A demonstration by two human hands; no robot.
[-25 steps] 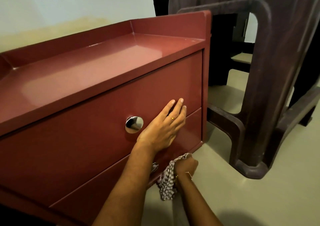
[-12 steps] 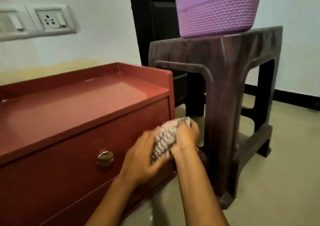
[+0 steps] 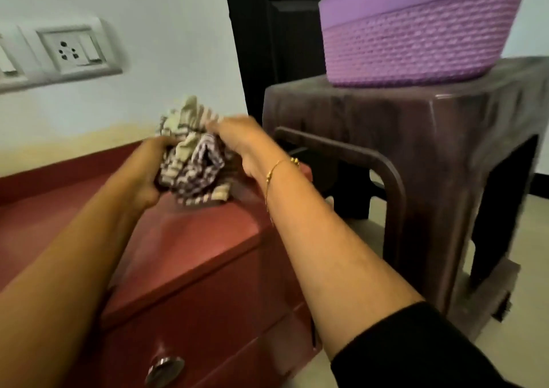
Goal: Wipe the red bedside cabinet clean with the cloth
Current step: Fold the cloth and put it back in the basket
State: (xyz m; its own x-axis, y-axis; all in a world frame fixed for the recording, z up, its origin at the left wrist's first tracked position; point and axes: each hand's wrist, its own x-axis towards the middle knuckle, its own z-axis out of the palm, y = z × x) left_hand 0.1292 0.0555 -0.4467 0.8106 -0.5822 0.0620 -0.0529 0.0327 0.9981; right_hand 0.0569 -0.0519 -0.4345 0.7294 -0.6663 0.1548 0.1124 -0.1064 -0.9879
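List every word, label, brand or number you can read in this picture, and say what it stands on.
None can be read. The cloth, red cabinet, purple basket, brown stool and wall socket plate show no lettering; the picture is motion-blurred, so fine print would not show.

We see a dim, evenly lit room with soft, flat light whose source lies outside the view. Motion blur smears both hands (image 3: 190, 161) and the cloth (image 3: 191, 161) between them, and the wall socket (image 3: 71, 50) is soft-edged too. A dull sheen lies on the red cabinet (image 3: 205, 233) top, and its knob (image 3: 165, 370) catches a small glint. The wide lens bends the stool (image 3: 416, 155) and basket (image 3: 416, 31) outward at the right edge.
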